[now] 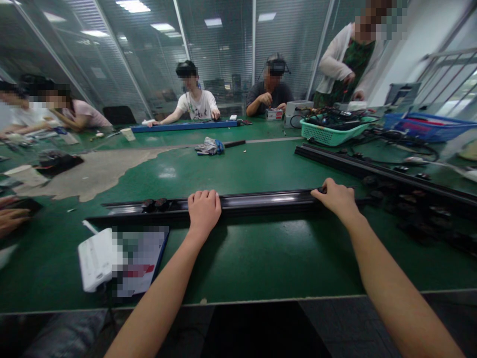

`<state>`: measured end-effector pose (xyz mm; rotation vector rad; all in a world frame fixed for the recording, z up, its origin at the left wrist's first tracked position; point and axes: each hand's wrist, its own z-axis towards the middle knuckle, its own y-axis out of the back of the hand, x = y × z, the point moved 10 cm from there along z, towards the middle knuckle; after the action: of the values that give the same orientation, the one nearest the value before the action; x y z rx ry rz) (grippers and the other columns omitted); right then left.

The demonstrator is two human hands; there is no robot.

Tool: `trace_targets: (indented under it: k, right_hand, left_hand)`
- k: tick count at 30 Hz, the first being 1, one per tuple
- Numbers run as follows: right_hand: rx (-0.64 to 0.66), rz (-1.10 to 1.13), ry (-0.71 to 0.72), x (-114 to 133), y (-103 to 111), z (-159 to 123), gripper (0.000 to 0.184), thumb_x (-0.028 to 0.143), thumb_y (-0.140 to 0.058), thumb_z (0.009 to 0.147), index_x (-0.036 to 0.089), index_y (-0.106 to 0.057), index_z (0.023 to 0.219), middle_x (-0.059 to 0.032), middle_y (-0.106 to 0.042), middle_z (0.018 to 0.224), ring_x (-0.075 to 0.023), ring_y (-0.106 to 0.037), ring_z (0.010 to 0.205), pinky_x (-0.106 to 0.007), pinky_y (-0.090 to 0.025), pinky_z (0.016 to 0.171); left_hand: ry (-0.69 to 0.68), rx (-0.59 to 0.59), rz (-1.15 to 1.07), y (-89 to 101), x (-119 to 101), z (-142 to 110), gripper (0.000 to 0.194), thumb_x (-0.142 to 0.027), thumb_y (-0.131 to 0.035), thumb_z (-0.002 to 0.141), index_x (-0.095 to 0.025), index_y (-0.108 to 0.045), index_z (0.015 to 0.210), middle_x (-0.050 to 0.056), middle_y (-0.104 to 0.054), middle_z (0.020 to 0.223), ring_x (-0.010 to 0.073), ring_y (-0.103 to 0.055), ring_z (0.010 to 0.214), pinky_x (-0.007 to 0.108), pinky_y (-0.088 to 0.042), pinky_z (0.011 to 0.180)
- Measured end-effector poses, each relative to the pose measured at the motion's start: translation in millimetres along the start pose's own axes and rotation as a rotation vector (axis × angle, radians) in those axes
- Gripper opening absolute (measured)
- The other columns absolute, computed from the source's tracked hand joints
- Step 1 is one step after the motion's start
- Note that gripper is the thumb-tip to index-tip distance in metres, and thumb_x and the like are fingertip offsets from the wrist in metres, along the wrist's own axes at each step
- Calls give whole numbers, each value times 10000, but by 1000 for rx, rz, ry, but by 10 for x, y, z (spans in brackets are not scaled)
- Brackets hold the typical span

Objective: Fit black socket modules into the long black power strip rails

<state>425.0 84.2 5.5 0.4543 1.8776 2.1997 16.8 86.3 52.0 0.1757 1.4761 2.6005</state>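
Observation:
A long black rail with a shiny inner channel lies across the green table in front of me. My left hand is closed over the rail near its middle, gripping it from above. Two small black roller-like parts sit in the channel left of that hand. At the rail's right end, my right hand pinches a small black part between thumb and fingers. Most of this part is hidden, so its kind is unclear.
Several loose black parts and another long black rail lie at the right. A green basket holds cables. A white device and a booklet lie near left. Gloves lie farther back. Several people work around the table.

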Motion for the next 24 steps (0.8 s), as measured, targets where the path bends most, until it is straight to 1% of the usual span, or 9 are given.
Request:
trace_targets:
  k: [9, 17, 24]
  right_hand:
    - [-36, 0, 3, 9, 19, -8, 425, 552, -397, 864, 180, -542, 1008, -154, -688, 953, -324, -626, 931, -418, -379, 829]
    - [-27, 7, -29, -13, 38, -14, 411, 546, -424, 857, 183, -553, 1001, -154, -688, 967, -317, -628, 944, -418, -379, 842]
    - [-22, 49, -58, -51, 37, -19, 439, 561, -443, 834, 178, -578, 1000, -160, -687, 958, -324, -624, 940, -419, -373, 845]
  left_hand:
    - [-13, -13, 35, 9, -9, 1, 342, -298, -315, 994, -197, -634, 924, 104, -690, 968, 287, -556, 983, 422, -341, 879]
    - [-8, -6, 18, 6, -4, -3, 351, -303, -309, 991, -201, -640, 934, 110, -691, 976, 286, -556, 994, 424, -338, 896]
    - [-10, -5, 18, 7, -4, -4, 354, -306, -312, 988, -207, -650, 947, 114, -696, 994, 287, -554, 998, 429, -338, 906]
